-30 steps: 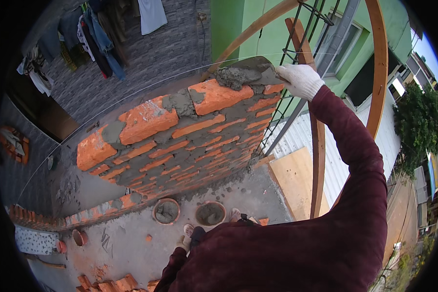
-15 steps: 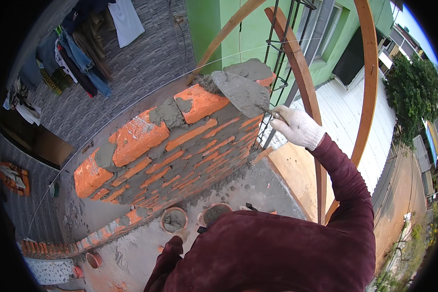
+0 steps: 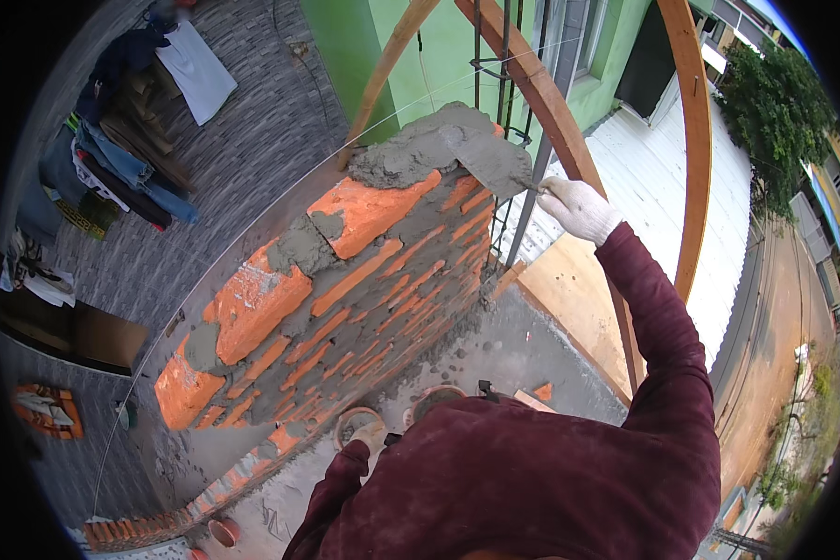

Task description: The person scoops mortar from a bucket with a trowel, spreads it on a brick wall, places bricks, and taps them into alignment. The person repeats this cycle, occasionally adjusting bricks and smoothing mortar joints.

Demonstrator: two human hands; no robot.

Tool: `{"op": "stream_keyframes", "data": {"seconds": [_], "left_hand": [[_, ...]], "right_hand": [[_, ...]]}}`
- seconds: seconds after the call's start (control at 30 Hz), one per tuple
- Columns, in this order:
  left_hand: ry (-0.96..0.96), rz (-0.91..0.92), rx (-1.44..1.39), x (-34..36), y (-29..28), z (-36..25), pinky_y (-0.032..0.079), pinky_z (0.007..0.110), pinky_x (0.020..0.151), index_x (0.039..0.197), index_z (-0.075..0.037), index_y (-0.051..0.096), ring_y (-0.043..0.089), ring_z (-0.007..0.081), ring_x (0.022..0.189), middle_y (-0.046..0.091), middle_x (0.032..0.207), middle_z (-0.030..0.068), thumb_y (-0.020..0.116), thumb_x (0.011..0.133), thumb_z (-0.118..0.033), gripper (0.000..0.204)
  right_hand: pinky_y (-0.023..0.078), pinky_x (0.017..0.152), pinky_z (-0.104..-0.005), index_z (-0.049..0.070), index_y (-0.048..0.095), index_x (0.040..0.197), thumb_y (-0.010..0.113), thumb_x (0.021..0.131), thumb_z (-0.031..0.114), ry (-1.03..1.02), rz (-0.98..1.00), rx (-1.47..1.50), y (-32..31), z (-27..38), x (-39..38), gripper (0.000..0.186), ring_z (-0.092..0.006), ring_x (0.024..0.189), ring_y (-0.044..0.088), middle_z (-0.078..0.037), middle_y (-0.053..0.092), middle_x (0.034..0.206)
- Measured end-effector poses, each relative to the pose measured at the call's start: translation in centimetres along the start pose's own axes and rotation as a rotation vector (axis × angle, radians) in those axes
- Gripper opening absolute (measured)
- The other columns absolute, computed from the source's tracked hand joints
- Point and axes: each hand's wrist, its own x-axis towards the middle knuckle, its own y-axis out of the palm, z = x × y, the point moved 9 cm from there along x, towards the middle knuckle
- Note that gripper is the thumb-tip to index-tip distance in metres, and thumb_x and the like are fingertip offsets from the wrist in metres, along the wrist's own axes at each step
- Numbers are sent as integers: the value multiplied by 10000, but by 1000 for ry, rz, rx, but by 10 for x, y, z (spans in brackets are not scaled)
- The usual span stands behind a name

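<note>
My right hand (image 3: 581, 211), in a white knit glove, is closed round the handle end of a trowel (image 3: 502, 166). The grey-smeared blade rests against wet mortar (image 3: 411, 149) heaped on the far right end of the brick wall (image 3: 383, 299). Just left of that mortar lies an orange brick (image 3: 369, 210) in the top course, with another brick (image 3: 257, 303) further along it. My gloved left hand (image 3: 371, 435) hangs low beside a bucket of mortar (image 3: 350, 420); its fingers are mostly hidden.
A thin string line (image 3: 383, 121) runs along the wall. Upright steel rebar (image 3: 504, 84) and wooden poles (image 3: 695, 140) stand at the right end. A second bucket (image 3: 436, 399) sits near my body. Clothes (image 3: 126, 159) hang at the left.
The trowel blade has shifted over the mortar at the wall's right end, and the mortar now spreads further left. My left hand has moved up beside the bucket. The whole view has tilted.
</note>
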Motion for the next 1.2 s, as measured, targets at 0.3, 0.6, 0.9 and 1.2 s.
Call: {"op": "stream_keyframes", "data": {"seconds": [0.3,0.6,0.9,1.2], "left_hand": [[-28,129,107,3,34,81,502,380,1014,1347,-62,639,649,270,1213,695,1298,147,644,979,-293,434],[-161,-135,-76,-36,-4,-28,465,382,1075,1376,-21,622,632,284,1257,683,1331,174,633,987,-402,545],[-405,69,-351,-121,156,-4,399,431,1169,1493,-27,510,490,374,1415,525,1493,267,619,936,-619,820],[-669,124,-275,-156,300,75,242,605,1226,1603,-182,366,169,472,1549,251,1670,201,705,810,-672,992]], "right_hand": [[522,827,-509,-29,643,1105,485,1036,332,75,-103,38,25,-13,-19,400,-459,935,673,-295,686,934],[537,734,-477,-43,645,1032,590,982,276,112,-16,144,19,10,-58,328,-432,807,695,-262,677,817],[555,795,-521,48,651,1093,644,886,308,-118,815,-114,312,125,-147,332,-424,895,704,-216,720,894],[558,906,-510,28,716,1147,639,895,222,-399,1264,-413,710,272,-216,327,-425,1074,695,-247,720,1140]]}}
